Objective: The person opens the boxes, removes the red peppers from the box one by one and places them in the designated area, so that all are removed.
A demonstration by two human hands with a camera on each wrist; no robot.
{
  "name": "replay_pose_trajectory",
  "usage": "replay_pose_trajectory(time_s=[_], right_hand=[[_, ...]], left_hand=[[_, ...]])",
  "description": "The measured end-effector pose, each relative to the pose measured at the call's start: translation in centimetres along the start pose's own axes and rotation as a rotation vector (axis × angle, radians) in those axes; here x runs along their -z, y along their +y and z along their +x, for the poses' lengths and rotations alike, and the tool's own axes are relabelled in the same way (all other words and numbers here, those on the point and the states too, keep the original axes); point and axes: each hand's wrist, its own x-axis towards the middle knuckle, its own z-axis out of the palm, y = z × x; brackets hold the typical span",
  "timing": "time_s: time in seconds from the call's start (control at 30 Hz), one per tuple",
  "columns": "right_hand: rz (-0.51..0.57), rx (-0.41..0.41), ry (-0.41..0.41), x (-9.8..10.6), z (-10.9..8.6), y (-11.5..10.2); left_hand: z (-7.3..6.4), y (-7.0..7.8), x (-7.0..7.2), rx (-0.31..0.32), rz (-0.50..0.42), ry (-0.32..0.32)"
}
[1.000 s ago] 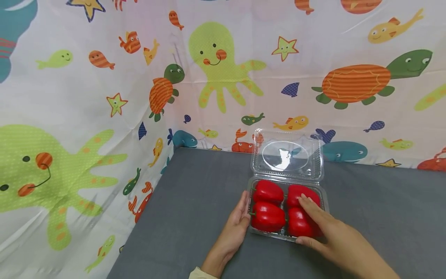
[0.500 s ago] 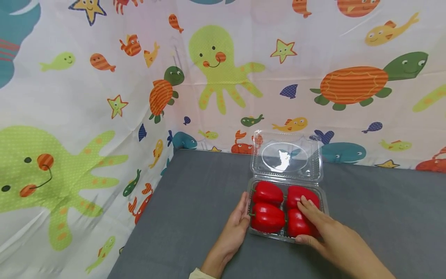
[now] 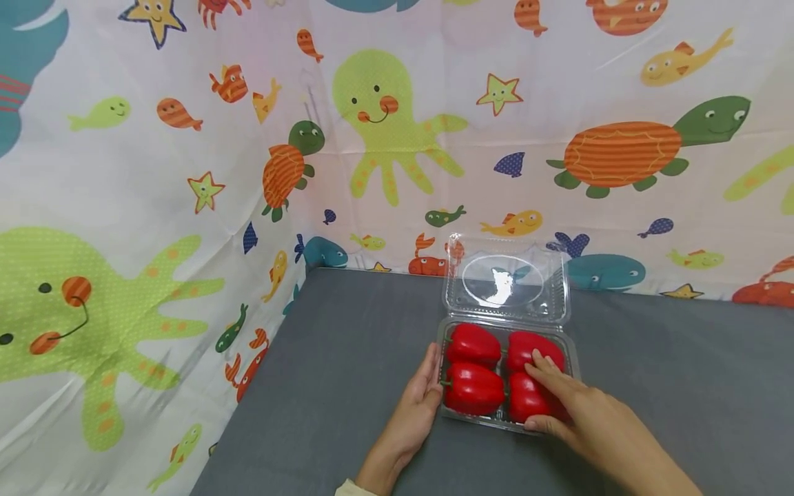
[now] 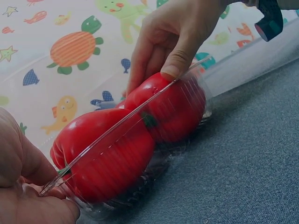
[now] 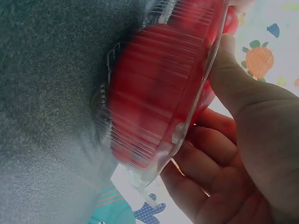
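Observation:
A clear plastic clamshell container [image 3: 444, 337] lies on the grey cloth with its lid [image 3: 459, 296] raised at the back. Inside are red bell peppers: front left [image 3: 474, 390], back left [image 3: 474, 344], front right [image 3: 524, 399] and back right [image 3: 527, 344]. My left hand [image 3: 412, 410] pinches the container's left rim between thumb and fingers, as the left wrist view shows. Over the front right pepper lies my right hand [image 3: 589, 413], its thumb at the near side and fingers curled over the top. The right wrist view shows this pepper [image 5: 145, 93] behind the ribbed wall.
Grey cloth [image 3: 353, 344] covers the table around the container. A sea-animal printed curtain [image 3: 409, 227] stands along the back and left edges, close behind the raised lid. A dark strapped device [image 4: 270, 21] sits on the right wrist.
Hands, container and peppers keep nearly the same places relative to each other. The whole head view has shifted slightly; the right fingers have moved very little on the pepper.

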Motion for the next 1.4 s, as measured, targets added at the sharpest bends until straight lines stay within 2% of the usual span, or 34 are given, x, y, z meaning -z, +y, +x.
replay_pose_trajectory(time_s=[0.13, 0.5, 0.67, 0.83, 1.2, 1.4], right_hand=[[-0.006, 0.002, -0.002, 0.0, 0.2, 0.1], [-0.075, 0.077, 0.050, 0.2, 0.2, 0.4], [-0.092, 0.091, 0.046, 0.3, 0.3, 0.4], [-0.082, 0.085, 0.040, 0.6, 0.5, 0.3], [-0.052, 0.086, 0.041, 1.1, 0.7, 0.4], [-0.001, 0.051, -0.007, 1.1, 0.8, 0.4]], left_hand=[[0.0, 0.1, 0.0, 0.000, -0.001, 0.005], [0.0, -0.1, -0.1, 0.006, 0.008, -0.001], [0.0, -0.3, -0.1, -0.001, 0.004, -0.005], [-0.1, -0.3, 0.0, -0.020, 0.006, -0.007], [0.0, 0.0, 0.0, -0.017, 0.012, -0.021], [0.1, -0.2, 0.2, -0.030, 0.012, -0.020]])
